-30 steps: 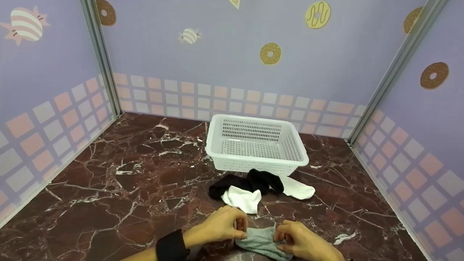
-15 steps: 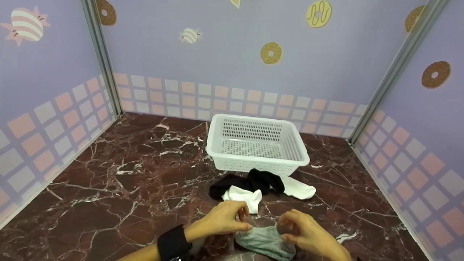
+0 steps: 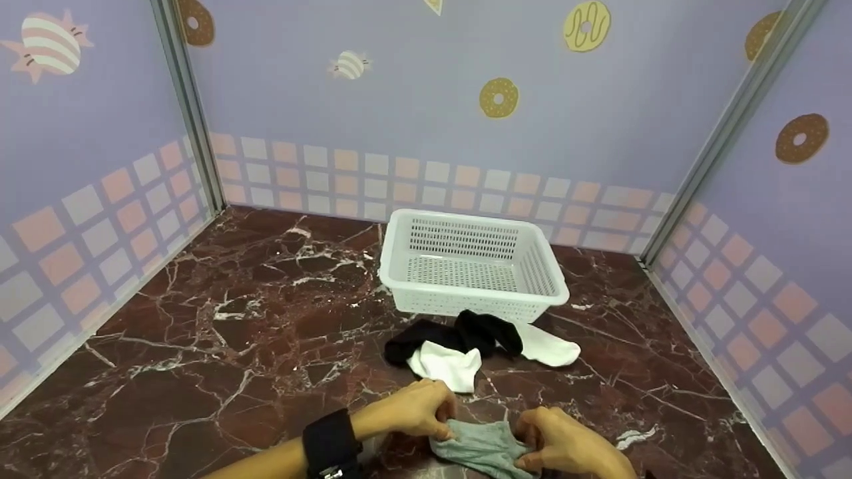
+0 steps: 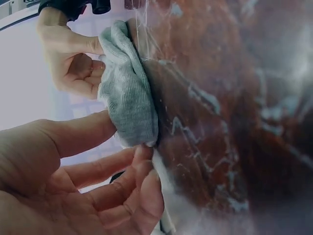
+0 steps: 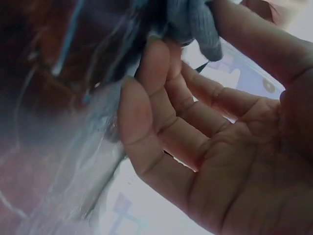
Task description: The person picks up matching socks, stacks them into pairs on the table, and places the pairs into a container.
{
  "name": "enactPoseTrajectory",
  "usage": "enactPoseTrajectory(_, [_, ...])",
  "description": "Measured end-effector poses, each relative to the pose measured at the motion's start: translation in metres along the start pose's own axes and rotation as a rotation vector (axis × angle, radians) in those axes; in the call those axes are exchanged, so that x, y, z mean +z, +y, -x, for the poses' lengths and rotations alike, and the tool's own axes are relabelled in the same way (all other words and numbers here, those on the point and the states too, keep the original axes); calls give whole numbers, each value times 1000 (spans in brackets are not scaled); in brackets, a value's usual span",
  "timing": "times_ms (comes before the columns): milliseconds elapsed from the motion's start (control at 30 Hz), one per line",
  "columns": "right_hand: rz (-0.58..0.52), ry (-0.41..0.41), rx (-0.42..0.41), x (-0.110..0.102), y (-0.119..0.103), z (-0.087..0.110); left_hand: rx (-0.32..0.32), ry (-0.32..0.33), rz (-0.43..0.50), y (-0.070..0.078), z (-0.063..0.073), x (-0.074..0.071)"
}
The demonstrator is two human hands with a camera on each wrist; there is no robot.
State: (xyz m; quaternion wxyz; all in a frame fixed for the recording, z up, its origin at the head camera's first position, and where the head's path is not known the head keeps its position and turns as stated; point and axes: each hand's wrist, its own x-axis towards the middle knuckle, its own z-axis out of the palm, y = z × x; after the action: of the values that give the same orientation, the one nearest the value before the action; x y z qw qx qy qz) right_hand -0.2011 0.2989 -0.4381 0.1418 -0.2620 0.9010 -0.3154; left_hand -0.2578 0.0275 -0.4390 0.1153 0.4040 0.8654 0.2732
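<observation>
A grey-green knitted sock [image 3: 480,440], folded into a short bundle, lies at the near edge of the view on the marbled tabletop. My left hand [image 3: 421,407] pinches its left end, thumb over the cloth and fingertips at the lower edge, as the left wrist view shows on the sock [image 4: 131,105]. At the opposite end, my right hand [image 3: 567,442] grips the cloth between thumb and fingers. From the right wrist, only a bit of the sock [image 5: 201,27] shows between the thumb and index finger, with the other fingers bent beneath.
Just beyond the hands lie a white sock [image 3: 447,367], dark socks [image 3: 491,330] and another white sock [image 3: 549,346]. Behind them stands a white perforated plastic basket [image 3: 474,303]. Patterned wall panels [image 3: 299,173] enclose the marbled table [image 3: 200,346] on three sides.
Half a second ago both hands were raised slightly with fingers spread off the sock. They have come back down and taken hold of its ends. The other socks and the basket stay put.
</observation>
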Motion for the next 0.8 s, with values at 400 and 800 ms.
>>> enactPoseTrajectory(400, [-64, 217, -132, -6, 3, 4, -22, 73, 344, -4, 3, -15])
enactPoseTrajectory(800, [-268, 644, -175, -59, -20, -29, 34, 224, 851, -4, -27, -84])
